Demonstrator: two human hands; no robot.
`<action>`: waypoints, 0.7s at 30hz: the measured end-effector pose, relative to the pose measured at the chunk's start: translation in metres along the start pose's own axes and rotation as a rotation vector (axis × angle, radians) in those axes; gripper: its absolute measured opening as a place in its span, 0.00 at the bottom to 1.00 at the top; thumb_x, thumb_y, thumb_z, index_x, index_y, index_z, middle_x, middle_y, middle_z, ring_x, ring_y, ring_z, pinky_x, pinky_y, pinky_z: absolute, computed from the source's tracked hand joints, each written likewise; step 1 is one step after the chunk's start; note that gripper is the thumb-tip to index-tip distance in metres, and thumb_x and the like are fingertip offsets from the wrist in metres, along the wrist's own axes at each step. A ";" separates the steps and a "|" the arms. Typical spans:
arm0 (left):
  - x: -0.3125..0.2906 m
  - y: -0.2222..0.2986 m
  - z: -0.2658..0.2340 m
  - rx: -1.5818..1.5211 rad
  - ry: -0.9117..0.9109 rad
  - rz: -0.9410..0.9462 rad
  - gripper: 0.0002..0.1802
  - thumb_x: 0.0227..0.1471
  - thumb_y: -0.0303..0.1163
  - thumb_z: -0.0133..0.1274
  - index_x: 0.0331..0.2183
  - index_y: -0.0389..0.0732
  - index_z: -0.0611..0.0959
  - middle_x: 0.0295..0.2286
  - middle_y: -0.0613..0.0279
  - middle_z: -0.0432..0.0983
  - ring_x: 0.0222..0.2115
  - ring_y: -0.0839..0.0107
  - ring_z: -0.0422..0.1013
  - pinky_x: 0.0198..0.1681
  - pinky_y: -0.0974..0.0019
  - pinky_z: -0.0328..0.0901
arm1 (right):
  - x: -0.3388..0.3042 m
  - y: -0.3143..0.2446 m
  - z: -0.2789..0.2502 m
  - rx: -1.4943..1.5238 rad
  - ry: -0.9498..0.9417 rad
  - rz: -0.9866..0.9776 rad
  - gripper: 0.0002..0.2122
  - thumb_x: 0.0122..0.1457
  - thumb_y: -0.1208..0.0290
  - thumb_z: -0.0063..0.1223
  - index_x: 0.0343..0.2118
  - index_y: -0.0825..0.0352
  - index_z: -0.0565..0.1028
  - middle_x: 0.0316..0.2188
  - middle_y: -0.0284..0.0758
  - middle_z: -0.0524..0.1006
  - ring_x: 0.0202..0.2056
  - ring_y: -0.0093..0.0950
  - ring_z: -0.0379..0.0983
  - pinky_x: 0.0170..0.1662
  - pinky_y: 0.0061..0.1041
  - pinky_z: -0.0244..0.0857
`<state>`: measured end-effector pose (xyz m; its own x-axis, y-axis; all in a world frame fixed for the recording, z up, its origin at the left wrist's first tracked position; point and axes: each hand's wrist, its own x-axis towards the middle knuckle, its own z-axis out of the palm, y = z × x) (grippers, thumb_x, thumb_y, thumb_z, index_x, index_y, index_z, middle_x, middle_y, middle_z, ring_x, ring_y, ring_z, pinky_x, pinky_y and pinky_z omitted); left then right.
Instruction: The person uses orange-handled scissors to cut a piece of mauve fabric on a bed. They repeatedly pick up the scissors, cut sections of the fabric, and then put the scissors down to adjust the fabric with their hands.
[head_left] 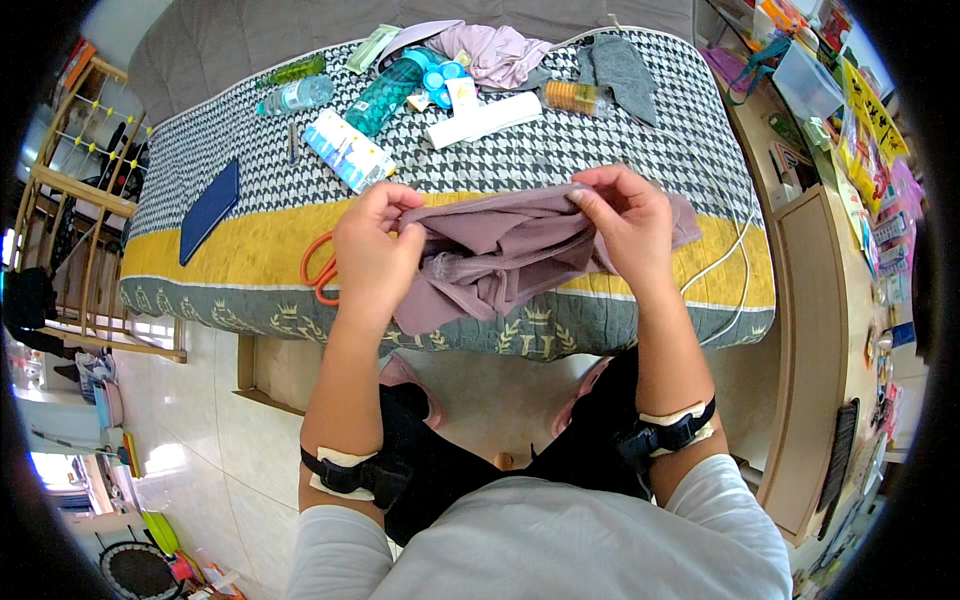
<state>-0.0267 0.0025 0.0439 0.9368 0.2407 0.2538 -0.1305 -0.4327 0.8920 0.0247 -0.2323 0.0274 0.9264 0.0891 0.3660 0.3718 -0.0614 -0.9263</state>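
A mauve cloth garment (pixel 500 245) stretches between my two hands over the near edge of the bed. My left hand (pixel 380 240) pinches its upper left corner between thumb and fingers. At the upper right, my right hand (pixel 632 215) grips the same edge in a pinch. The cloth sags in loose folds below that edge, and a part of it trails out past my right hand. Scissors with orange handles (pixel 318 268) lie beside my left hand; their blades are hidden.
On the bed cover (pixel 270 245) lie a dark blue notebook (pixel 210 212), a blue and white pack (pixel 348 150), a teal bottle (pixel 385 95), a white roll (pixel 485 120), an amber-coloured jar (pixel 575 97) and a grey cloth (pixel 620 75). A white cable (pixel 738 245) runs down the right side.
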 end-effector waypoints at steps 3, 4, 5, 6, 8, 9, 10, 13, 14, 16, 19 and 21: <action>0.007 -0.008 -0.010 -0.171 -0.041 -0.072 0.07 0.42 0.17 0.49 0.29 0.32 0.75 0.27 0.62 0.74 0.29 0.78 0.70 0.32 0.76 0.64 | 0.001 0.000 -0.005 -0.072 -0.106 0.062 0.05 0.50 0.76 0.54 0.30 0.70 0.75 0.21 0.27 0.75 0.23 0.13 0.66 0.26 0.12 0.60; 0.010 -0.011 -0.012 -0.211 -0.065 -0.092 0.06 0.44 0.18 0.49 0.30 0.32 0.76 0.28 0.63 0.74 0.29 0.79 0.70 0.32 0.77 0.64 | 0.001 0.000 -0.007 -0.100 -0.133 0.087 0.05 0.50 0.76 0.54 0.30 0.70 0.75 0.22 0.28 0.75 0.23 0.13 0.67 0.26 0.12 0.60; 0.013 -0.014 -0.013 -0.242 -0.091 -0.139 0.05 0.48 0.20 0.48 0.31 0.32 0.76 0.29 0.63 0.74 0.29 0.79 0.70 0.33 0.77 0.64 | 0.000 -0.001 -0.008 -0.011 -0.169 0.144 0.05 0.51 0.75 0.54 0.30 0.70 0.75 0.22 0.27 0.75 0.23 0.13 0.66 0.26 0.12 0.60; 0.014 -0.019 -0.014 -0.262 -0.103 -0.159 0.06 0.48 0.21 0.48 0.31 0.32 0.76 0.28 0.63 0.74 0.28 0.79 0.70 0.33 0.77 0.64 | -0.001 -0.001 -0.006 0.083 -0.212 0.198 0.06 0.52 0.74 0.53 0.31 0.69 0.75 0.23 0.27 0.75 0.23 0.13 0.66 0.27 0.12 0.60; 0.015 -0.030 -0.015 -0.303 -0.126 -0.200 0.06 0.48 0.22 0.48 0.32 0.33 0.77 0.27 0.63 0.74 0.28 0.79 0.69 0.33 0.77 0.63 | -0.001 -0.002 -0.004 0.309 -0.271 0.377 0.06 0.52 0.73 0.52 0.31 0.69 0.75 0.24 0.26 0.74 0.23 0.12 0.66 0.27 0.12 0.60; 0.015 -0.029 -0.012 -0.154 -0.121 -0.187 0.06 0.49 0.23 0.47 0.32 0.34 0.77 0.28 0.63 0.74 0.29 0.79 0.69 0.34 0.76 0.63 | -0.003 -0.001 -0.004 0.434 -0.278 0.506 0.06 0.53 0.72 0.52 0.31 0.68 0.75 0.24 0.26 0.74 0.23 0.12 0.66 0.27 0.12 0.60; 0.014 -0.026 -0.008 -0.004 -0.116 -0.173 0.07 0.49 0.23 0.47 0.32 0.35 0.77 0.29 0.63 0.74 0.30 0.78 0.69 0.35 0.76 0.62 | -0.004 0.000 -0.004 0.561 -0.285 0.634 0.06 0.53 0.72 0.52 0.31 0.68 0.74 0.24 0.25 0.74 0.23 0.12 0.66 0.27 0.12 0.60; 0.011 -0.019 0.002 0.353 0.092 0.222 0.08 0.47 0.23 0.46 0.32 0.37 0.77 0.29 0.59 0.74 0.31 0.68 0.69 0.36 0.69 0.62 | -0.006 -0.006 0.003 0.639 -0.250 0.675 0.05 0.52 0.71 0.52 0.30 0.66 0.75 0.23 0.24 0.73 0.20 0.10 0.63 0.22 0.09 0.55; 0.009 -0.016 0.007 0.454 0.194 0.414 0.08 0.46 0.22 0.46 0.32 0.37 0.77 0.29 0.57 0.73 0.30 0.63 0.70 0.36 0.66 0.63 | -0.006 -0.006 0.004 0.662 -0.245 0.685 0.05 0.52 0.71 0.52 0.30 0.66 0.75 0.22 0.25 0.73 0.19 0.10 0.62 0.21 0.09 0.54; 0.000 0.009 0.019 0.268 0.152 0.475 0.08 0.42 0.22 0.48 0.30 0.38 0.77 0.29 0.56 0.73 0.32 0.58 0.69 0.37 0.63 0.62 | -0.008 -0.002 0.005 0.626 -0.266 0.653 0.05 0.51 0.72 0.52 0.28 0.66 0.75 0.22 0.25 0.73 0.18 0.10 0.61 0.20 0.09 0.51; -0.014 0.024 0.037 0.108 0.045 0.562 0.08 0.38 0.24 0.54 0.27 0.39 0.77 0.27 0.58 0.73 0.30 0.60 0.69 0.35 0.63 0.62 | -0.014 -0.005 0.014 0.610 -0.265 0.625 0.04 0.51 0.72 0.52 0.27 0.67 0.76 0.21 0.25 0.73 0.17 0.10 0.60 0.19 0.10 0.50; -0.021 0.029 0.044 0.122 0.016 0.557 0.11 0.32 0.23 0.61 0.24 0.37 0.77 0.24 0.61 0.74 0.26 0.67 0.71 0.31 0.69 0.64 | -0.018 -0.007 0.018 0.602 -0.249 0.602 0.05 0.51 0.72 0.53 0.27 0.67 0.76 0.21 0.26 0.74 0.18 0.11 0.61 0.20 0.10 0.52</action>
<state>-0.0359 -0.0538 0.0483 0.7322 -0.0400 0.6799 -0.5640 -0.5953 0.5723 0.0041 -0.2153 0.0252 0.8885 0.4285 -0.1640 -0.3341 0.3592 -0.8714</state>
